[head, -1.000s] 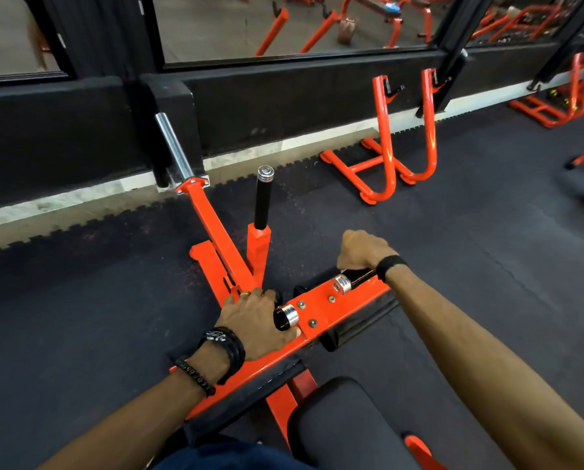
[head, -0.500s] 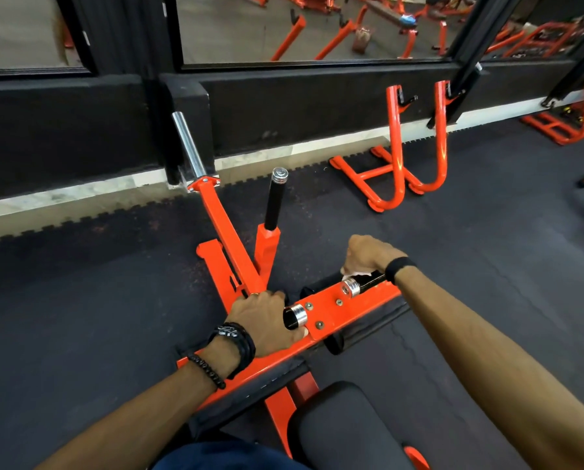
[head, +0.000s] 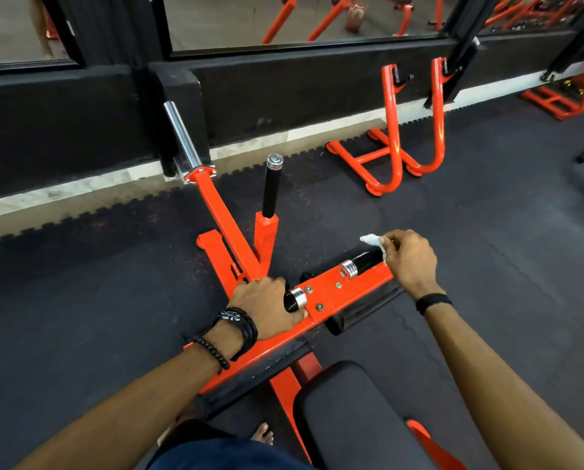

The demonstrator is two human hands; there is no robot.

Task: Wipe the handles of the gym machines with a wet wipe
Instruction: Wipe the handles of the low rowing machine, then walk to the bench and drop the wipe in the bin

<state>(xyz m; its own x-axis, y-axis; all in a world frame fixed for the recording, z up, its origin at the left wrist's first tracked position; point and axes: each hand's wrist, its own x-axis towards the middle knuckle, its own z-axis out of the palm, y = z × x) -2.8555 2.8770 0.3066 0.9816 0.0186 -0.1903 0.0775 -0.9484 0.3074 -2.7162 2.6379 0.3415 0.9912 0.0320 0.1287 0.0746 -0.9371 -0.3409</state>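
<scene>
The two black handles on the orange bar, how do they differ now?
The left handle is wrapped by the left hand, so only its chrome-ringed inner end shows; the right handle lies mostly bare. The right hand holds a white wipe at its outer end. Both are black with chrome collars.

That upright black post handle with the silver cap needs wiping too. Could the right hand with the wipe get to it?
Probably yes: the right hand pinches the white wet wipe, and only open floor separates it from the upright black handle with the silver cap.
</scene>
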